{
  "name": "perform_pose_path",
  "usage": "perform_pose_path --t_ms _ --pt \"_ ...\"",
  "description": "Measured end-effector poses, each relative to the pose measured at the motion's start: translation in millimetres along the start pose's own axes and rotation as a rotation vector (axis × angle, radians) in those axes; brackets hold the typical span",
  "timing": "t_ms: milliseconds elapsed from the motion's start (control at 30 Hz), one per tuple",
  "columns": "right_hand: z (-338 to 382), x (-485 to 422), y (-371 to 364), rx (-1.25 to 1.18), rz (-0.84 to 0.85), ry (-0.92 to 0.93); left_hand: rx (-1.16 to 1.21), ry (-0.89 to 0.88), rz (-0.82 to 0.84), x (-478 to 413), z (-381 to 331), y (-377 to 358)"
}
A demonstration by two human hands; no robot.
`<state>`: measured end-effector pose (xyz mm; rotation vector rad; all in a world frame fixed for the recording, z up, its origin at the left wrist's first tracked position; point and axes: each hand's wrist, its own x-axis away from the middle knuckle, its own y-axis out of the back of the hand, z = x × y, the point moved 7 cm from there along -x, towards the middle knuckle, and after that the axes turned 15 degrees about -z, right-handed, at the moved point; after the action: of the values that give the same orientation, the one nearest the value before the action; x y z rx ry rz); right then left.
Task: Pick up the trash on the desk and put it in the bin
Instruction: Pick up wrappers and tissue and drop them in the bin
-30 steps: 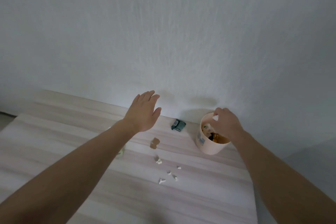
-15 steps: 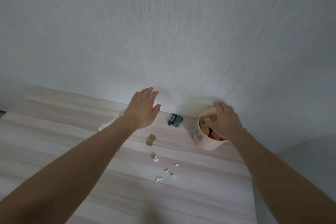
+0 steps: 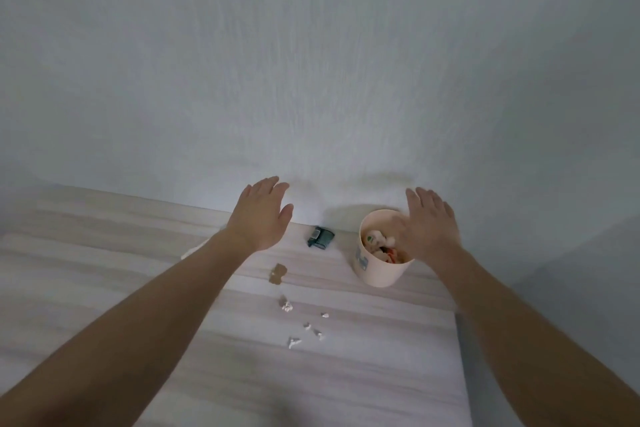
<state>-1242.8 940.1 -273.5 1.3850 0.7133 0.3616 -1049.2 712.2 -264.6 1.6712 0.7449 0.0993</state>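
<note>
Your round pale pink bin already holds crumpled scraps. Your right hand hovers over it and your left hand is raised, both with fingers straight and empty. A torn brown scrap, white paper crumbs and a small dark green object remain on the pale wooden desk.

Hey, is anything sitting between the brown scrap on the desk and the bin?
Nothing visible between the brown scrap and the bin. The dark object sits farther back, and the right hand hovers over the bin's mouth.
</note>
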Motion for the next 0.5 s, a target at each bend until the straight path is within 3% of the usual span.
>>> perform_pose_path --t_ms 500 --pt "33 88 111 0.024 -0.167 -0.130 0.121 -0.099 -0.052 47 3 65"
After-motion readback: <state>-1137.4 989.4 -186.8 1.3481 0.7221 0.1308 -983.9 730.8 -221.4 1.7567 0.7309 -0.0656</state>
